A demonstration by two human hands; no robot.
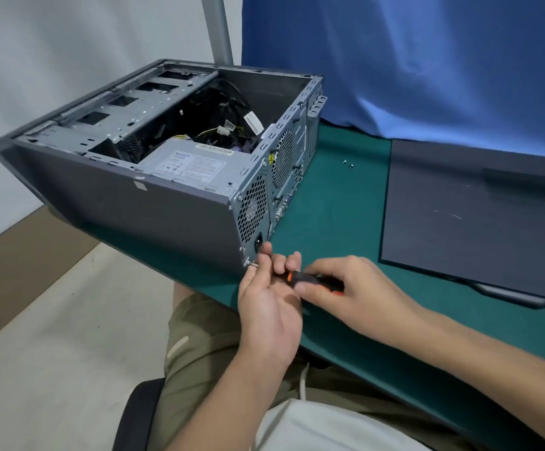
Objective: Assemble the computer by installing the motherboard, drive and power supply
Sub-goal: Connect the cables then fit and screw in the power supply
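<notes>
A grey computer case [128,203] lies on its side on the green table, open at the top. Inside it sit the silver power supply [186,164], a drive cage [141,115] and loose cables [229,125]. My right hand [352,291] grips the black and orange handle of a screwdriver [310,280]. Its tip points at a screw [251,264] at the lower rear corner of the case. My left hand [269,288] is palm up under the shaft, and its fingertips pinch the shaft close to the screw.
The case's dark side panel [473,216] lies flat on the green table [339,203] to the right. Two small screws [347,164] lie between the case and the panel. A blue cloth [427,60] hangs behind. The case overhangs the table's left edge above the floor.
</notes>
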